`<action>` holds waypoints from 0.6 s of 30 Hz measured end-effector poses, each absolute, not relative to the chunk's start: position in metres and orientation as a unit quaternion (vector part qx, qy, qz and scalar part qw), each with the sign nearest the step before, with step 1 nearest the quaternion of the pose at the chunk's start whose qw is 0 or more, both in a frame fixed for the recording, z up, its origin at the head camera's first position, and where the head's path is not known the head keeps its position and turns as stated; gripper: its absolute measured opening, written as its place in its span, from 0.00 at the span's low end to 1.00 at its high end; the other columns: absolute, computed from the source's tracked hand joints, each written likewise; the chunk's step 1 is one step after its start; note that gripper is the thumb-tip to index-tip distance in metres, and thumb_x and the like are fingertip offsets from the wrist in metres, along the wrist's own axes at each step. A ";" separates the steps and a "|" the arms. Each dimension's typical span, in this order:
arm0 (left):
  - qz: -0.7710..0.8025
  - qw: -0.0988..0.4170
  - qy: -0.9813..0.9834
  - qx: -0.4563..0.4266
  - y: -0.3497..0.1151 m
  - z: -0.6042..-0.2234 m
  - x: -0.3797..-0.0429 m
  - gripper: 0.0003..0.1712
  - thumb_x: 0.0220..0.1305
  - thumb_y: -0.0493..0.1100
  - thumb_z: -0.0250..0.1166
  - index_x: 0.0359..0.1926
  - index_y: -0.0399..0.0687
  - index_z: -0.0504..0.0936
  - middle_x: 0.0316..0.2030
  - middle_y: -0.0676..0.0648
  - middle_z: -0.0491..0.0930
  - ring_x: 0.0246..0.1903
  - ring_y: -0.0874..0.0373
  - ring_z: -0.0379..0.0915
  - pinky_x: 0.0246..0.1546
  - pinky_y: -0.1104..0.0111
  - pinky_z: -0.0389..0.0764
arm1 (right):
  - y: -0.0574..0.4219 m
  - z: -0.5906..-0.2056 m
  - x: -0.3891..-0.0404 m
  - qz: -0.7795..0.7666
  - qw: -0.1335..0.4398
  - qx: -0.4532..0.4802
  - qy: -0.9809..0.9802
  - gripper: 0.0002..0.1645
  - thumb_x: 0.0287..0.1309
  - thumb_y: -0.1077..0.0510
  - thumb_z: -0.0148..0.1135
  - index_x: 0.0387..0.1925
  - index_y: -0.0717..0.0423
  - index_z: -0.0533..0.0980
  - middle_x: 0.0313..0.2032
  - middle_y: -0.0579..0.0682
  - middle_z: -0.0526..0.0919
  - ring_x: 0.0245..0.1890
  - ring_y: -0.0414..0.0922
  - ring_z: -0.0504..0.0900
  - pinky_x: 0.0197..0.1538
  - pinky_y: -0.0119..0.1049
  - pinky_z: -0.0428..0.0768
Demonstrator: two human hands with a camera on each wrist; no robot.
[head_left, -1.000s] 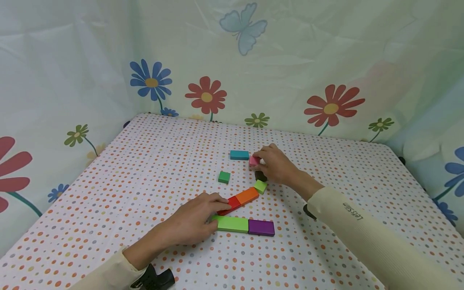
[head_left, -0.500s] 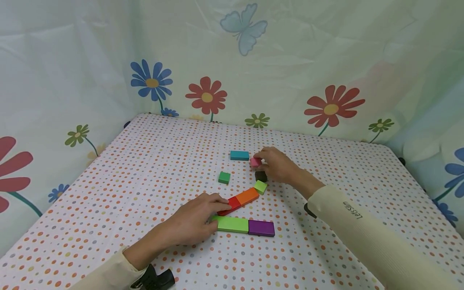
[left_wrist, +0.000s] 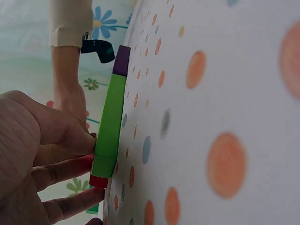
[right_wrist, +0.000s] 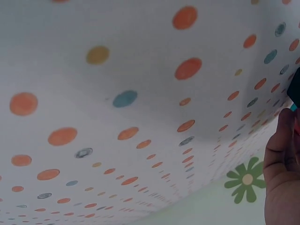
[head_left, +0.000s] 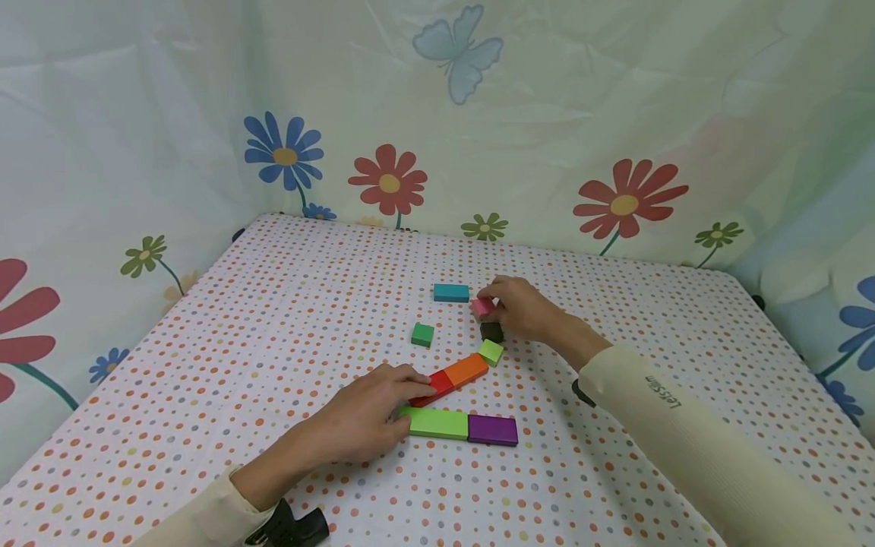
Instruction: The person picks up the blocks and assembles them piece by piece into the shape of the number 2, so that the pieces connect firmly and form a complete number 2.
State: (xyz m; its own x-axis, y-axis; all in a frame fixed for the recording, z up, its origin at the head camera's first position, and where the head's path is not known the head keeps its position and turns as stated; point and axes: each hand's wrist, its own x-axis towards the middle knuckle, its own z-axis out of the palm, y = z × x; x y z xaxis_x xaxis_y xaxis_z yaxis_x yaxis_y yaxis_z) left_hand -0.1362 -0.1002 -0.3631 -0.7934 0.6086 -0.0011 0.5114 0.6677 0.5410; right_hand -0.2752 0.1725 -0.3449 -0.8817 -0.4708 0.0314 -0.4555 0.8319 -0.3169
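Observation:
My right hand [head_left: 522,308] pinches a small pink block [head_left: 483,307] between thumb and fingers, close behind a black block [head_left: 491,332]. A lime-green cube [head_left: 491,352] lies just in front of the black one. My left hand [head_left: 372,414] rests at the near line of blocks, its fingertips on a red block [head_left: 437,386] and its thumb against the end of a long light-green block [head_left: 437,423]. In the left wrist view the thumb touches the side of this light-green block [left_wrist: 110,117], with the other fingers stretched beyond it. An orange block [head_left: 468,369] adjoins the red one.
A purple block [head_left: 493,430] continues the light-green block to the right. Behind them lie a dark green block [head_left: 422,334] and a blue block [head_left: 451,292], the latter just left of the pink one. A dotted cloth [head_left: 615,456] covers the table; a flowered curtain [head_left: 533,114] hangs behind.
My right hand has shifted the pink block slightly right and toward me, away from the blue block; it now sits turned at an angle. My left hand stays in place.

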 end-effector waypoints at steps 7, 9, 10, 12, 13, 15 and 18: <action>0.269 0.090 0.908 0.309 -0.101 -0.363 -0.136 0.28 0.63 0.36 0.59 0.64 0.52 0.81 0.63 0.55 0.75 0.61 0.55 0.69 0.58 0.55 0.73 | 0.172 -0.345 -0.277 -0.156 0.025 -0.248 0.956 0.22 0.61 0.69 0.67 0.57 0.64 0.81 0.47 0.56 0.82 0.47 0.52 0.79 0.55 0.46 0.81; 0.269 0.090 0.908 0.309 -0.101 -0.362 -0.136 0.28 0.63 0.35 0.59 0.64 0.52 0.81 0.63 0.55 0.75 0.61 0.55 0.69 0.58 0.55 0.73 | 0.172 -0.345 -0.277 -0.153 0.026 -0.246 0.957 0.21 0.61 0.69 0.67 0.57 0.64 0.81 0.47 0.56 0.82 0.47 0.51 0.79 0.55 0.45 0.81; 0.270 0.091 0.907 0.309 -0.101 -0.362 -0.136 0.28 0.63 0.35 0.59 0.64 0.52 0.81 0.62 0.55 0.75 0.61 0.55 0.69 0.58 0.55 0.74 | 0.172 -0.345 -0.277 -0.152 0.027 -0.246 0.957 0.21 0.61 0.70 0.66 0.57 0.64 0.81 0.47 0.56 0.82 0.47 0.51 0.79 0.55 0.45 0.81; 0.269 0.093 0.908 0.308 -0.100 -0.362 -0.136 0.28 0.63 0.35 0.59 0.64 0.52 0.81 0.62 0.55 0.75 0.61 0.56 0.69 0.58 0.55 0.74 | 0.173 -0.344 -0.276 -0.151 0.029 -0.246 0.957 0.21 0.62 0.71 0.65 0.57 0.64 0.81 0.47 0.56 0.82 0.47 0.52 0.79 0.56 0.46 0.81; 0.270 0.093 0.908 0.308 -0.100 -0.362 -0.136 0.28 0.63 0.35 0.59 0.64 0.52 0.81 0.62 0.55 0.75 0.61 0.56 0.69 0.58 0.55 0.74 | 0.173 -0.344 -0.276 -0.150 0.030 -0.246 0.957 0.21 0.62 0.71 0.64 0.57 0.64 0.81 0.47 0.57 0.82 0.47 0.52 0.79 0.56 0.46 0.81; 0.269 0.094 0.908 0.307 -0.100 -0.362 -0.136 0.28 0.63 0.35 0.59 0.64 0.52 0.81 0.62 0.55 0.75 0.61 0.56 0.69 0.57 0.55 0.74 | 0.173 -0.344 -0.276 -0.149 0.034 -0.245 0.958 0.20 0.63 0.73 0.62 0.56 0.64 0.81 0.48 0.58 0.82 0.48 0.53 0.79 0.56 0.46 0.81; 0.269 0.093 0.908 0.308 -0.100 -0.362 -0.136 0.28 0.63 0.35 0.59 0.64 0.52 0.81 0.63 0.55 0.75 0.61 0.55 0.69 0.58 0.55 0.74 | 0.172 -0.343 -0.277 -0.145 0.039 -0.243 0.958 0.21 0.62 0.75 0.59 0.55 0.64 0.81 0.49 0.58 0.82 0.48 0.53 0.79 0.56 0.46 0.81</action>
State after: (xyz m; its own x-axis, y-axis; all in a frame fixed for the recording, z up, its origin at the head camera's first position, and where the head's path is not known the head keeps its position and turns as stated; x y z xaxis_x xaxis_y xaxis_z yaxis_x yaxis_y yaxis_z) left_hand -0.1358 -0.1002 -0.3622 -0.7926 0.6097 -0.0024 0.5096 0.6647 0.5463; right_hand -0.2766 0.1724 -0.3431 -0.8784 -0.4779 -0.0042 -0.4554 0.8396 -0.2962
